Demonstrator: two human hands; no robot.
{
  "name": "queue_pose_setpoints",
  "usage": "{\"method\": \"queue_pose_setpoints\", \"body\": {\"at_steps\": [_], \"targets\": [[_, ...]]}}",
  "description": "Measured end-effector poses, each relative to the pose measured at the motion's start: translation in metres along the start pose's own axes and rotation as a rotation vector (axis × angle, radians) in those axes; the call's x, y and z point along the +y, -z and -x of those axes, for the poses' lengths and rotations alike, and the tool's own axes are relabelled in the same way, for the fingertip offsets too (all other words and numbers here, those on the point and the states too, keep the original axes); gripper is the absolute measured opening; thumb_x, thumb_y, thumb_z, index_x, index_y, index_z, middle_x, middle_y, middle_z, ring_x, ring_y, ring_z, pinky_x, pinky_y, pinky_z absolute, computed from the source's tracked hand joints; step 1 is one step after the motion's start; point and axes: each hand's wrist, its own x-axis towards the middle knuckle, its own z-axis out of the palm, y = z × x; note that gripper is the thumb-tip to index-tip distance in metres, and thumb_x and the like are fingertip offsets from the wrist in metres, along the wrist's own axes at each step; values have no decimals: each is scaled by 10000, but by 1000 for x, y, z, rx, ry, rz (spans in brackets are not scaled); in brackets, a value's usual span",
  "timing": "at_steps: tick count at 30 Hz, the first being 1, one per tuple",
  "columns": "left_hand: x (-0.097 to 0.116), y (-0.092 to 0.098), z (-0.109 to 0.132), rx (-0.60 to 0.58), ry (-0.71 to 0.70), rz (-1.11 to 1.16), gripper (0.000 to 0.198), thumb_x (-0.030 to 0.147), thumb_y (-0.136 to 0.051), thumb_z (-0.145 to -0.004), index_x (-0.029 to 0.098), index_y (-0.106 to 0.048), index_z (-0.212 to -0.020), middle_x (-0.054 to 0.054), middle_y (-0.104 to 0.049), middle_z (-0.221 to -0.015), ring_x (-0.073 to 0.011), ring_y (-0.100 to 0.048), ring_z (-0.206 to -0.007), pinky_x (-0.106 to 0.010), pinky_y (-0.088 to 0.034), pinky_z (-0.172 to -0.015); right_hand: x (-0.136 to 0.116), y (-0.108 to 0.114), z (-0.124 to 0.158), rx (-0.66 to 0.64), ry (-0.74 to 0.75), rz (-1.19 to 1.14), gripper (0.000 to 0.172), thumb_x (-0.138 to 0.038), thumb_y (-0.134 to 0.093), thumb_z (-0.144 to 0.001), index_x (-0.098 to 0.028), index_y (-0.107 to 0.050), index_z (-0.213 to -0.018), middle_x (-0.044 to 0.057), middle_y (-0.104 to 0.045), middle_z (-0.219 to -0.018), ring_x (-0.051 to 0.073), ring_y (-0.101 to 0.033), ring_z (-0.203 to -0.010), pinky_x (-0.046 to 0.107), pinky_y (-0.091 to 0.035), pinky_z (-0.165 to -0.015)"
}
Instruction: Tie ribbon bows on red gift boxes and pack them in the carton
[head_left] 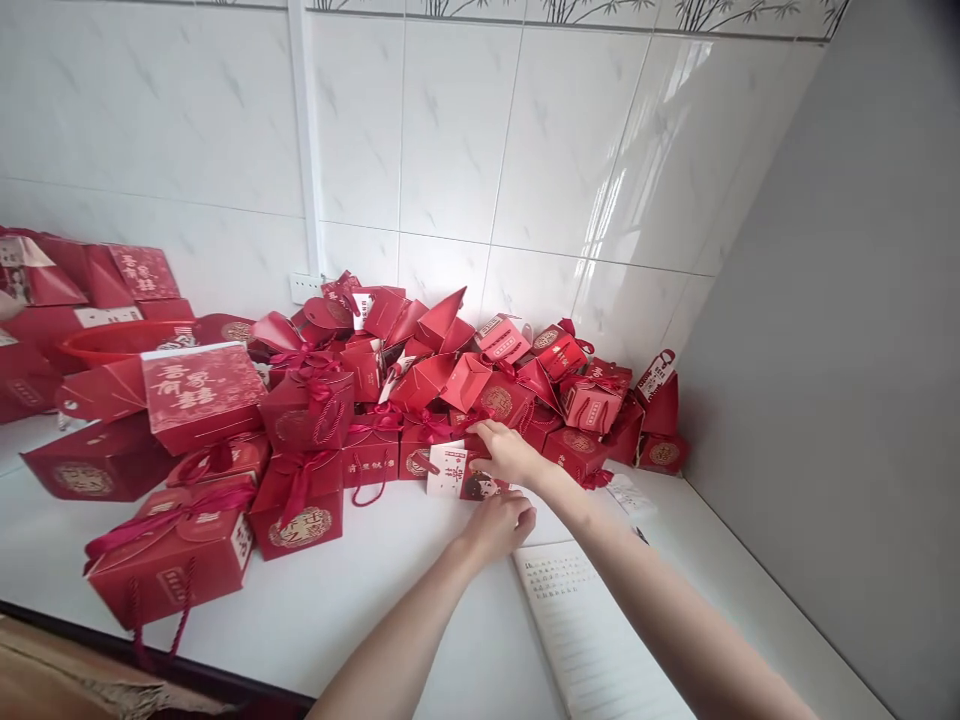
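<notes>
My left hand point(499, 523) reaches across the white counter point(352, 590) with its fingers curled at the lower edge of a small white-and-red card box with a cartoon figure point(459, 476). My right hand point(508, 450) lies over the same box's upper right, fingers bent around its edge, right at the foot of a pile of small red gift boxes point(450, 385). The box lies flat on the counter between both hands.
Larger red ribboned gift boxes point(176, 545) stand at the left front, with a stack and a red basin point(112, 340) behind. A lined notebook point(592, 630) lies under my right forearm. The white tiled wall point(450, 130) and a grey side wall point(847, 350) close off the corner.
</notes>
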Motion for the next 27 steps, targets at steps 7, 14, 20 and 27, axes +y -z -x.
{"method": "queue_pose_setpoints", "body": {"at_steps": [7, 14, 20, 27], "targets": [[-3, -1, 0, 94, -31, 37, 213, 163, -421, -823, 150, -616, -738, -66, -652, -656, -196, -613, -579, -281, -440, -517, -5, -12, 14, 81, -70, 47, 263, -158, -640, -763, -187, -583, -1018, 119, -620, -1080, 280, -554, -1059, 451, -397, -892], [3, 4, 1, 342, -178, 109, 217, 208, -388, -859, 190, -524, -691, -39, -580, -684, -159, -567, -660, -281, -475, -623, 36, 3, 83, 510, -336, -183, 290, -385, -535, -836, -194, -472, -1045, 105, -636, -1030, 244, -619, -930, 390, -490, -794], [-3, 6, -4, 612, -101, 129, 191, 200, -465, -851, 171, -426, -1035, -102, -493, -974, -204, -509, -917, -353, -469, -760, 53, -28, 129, 521, -483, -630, 328, -498, -559, -783, -206, -498, -918, 89, -678, -966, 252, -651, -875, 370, -525, -729], [-9, -9, -5, 450, -59, 69, 296, 148, -433, -846, 188, -365, -1132, -105, -476, -1057, -217, -509, -996, -383, -473, -831, 91, 19, 155, 1113, -794, -403, 393, -517, -597, -728, -190, -483, -914, 93, -631, -957, 243, -607, -860, 360, -480, -739]]}}
